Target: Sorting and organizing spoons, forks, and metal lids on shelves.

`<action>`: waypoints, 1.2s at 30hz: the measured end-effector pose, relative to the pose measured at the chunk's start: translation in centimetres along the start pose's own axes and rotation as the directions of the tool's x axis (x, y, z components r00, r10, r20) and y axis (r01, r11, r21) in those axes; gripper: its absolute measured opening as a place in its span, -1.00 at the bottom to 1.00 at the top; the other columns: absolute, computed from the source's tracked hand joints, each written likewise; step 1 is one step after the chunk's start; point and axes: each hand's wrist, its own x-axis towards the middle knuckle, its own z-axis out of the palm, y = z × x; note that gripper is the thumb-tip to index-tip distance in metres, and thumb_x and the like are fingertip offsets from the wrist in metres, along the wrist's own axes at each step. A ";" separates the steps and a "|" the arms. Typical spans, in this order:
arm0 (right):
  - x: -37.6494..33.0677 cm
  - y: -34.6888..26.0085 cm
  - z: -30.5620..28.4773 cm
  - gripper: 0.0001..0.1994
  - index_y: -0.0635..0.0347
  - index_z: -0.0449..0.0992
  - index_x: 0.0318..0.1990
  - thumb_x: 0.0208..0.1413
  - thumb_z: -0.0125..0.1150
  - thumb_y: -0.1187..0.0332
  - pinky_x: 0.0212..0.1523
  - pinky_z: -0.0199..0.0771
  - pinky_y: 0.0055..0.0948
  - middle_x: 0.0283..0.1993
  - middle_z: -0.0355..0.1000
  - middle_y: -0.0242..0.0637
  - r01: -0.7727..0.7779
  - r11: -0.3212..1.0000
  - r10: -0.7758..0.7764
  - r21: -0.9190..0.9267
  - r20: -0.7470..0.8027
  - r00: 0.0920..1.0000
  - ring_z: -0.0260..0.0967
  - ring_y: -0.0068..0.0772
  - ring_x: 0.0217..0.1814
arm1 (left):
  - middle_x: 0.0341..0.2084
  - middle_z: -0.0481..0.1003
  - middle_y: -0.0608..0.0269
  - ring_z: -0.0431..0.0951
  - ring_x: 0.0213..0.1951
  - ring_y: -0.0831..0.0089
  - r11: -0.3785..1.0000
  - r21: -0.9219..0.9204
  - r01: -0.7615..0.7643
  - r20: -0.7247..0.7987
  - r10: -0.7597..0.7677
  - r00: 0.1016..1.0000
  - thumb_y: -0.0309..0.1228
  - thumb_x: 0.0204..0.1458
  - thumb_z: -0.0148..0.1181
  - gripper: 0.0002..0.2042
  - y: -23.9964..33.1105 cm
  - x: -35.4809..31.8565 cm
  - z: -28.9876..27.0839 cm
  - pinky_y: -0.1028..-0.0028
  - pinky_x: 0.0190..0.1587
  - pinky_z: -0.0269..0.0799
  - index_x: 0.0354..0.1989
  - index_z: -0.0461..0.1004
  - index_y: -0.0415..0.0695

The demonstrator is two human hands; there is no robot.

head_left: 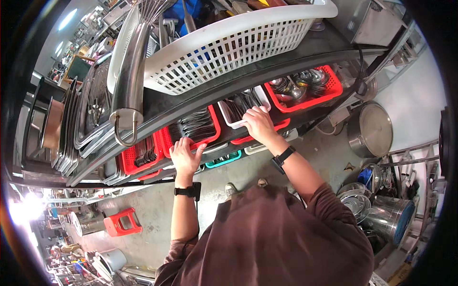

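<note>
My left hand [184, 155] rests on the front rim of a red basket [210, 137] filled with dark metal cutlery, fingers curled over the edge. My right hand [258, 124] grips the front edge of a white basket [228, 117] of cutlery beside it on the same shelf. Both wrists wear black bands. Another red basket [329, 90] holding ladles and spoons stands further right, and one more red basket [130, 162] of cutlery sits to the left.
A big white slotted basket [224, 52] and a steel tube with a hook [126, 95] sit on the upper shelf. Stacked metal trays [71, 128] stand at left. Steel pots [372, 131] and lids crowd the floor at right; a red stool [123, 222] stands lower left.
</note>
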 end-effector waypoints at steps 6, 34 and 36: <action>0.3 -0.6 -0.6 -0.81 0.07 0.55 -0.36 0.15 0.47 0.25 0.09 0.33 -0.07 -0.26 0.49 -0.32 -0.047 0.998 0.050 -0.042 0.075 0.996 0.46 -0.14 -0.03 | -0.33 0.55 0.21 0.61 -0.16 0.09 1.000 0.004 -0.001 0.017 0.000 1.000 0.21 0.13 0.41 -0.48 -0.1 0.0 0.2 0.08 -0.08 0.38 -0.25 0.55 -0.06; -6.1 10.8 -13.1 -0.32 0.06 0.62 0.09 -0.24 0.77 0.11 0.68 -0.16 0.45 0.31 0.43 -0.18 -0.473 0.816 0.380 -0.332 -0.308 0.872 0.18 0.12 0.60 | -0.32 0.57 0.20 0.60 -0.15 0.04 0.999 0.034 -0.016 0.031 0.015 0.999 0.21 0.22 0.35 -0.49 -0.7 -0.1 0.5 0.07 -0.05 0.38 -0.27 0.54 -0.06; -5.7 11.2 -12.7 -0.36 0.05 0.62 0.04 -0.25 0.78 0.13 0.67 -0.15 0.46 0.28 0.44 -0.19 -0.466 0.822 0.369 -0.328 -0.317 0.874 0.19 0.12 0.60 | -0.32 0.57 0.20 0.60 -0.15 0.04 1.000 0.026 -0.016 0.036 0.015 0.999 0.21 0.22 0.35 -0.49 -0.7 -0.1 0.6 0.06 -0.05 0.38 -0.28 0.54 -0.06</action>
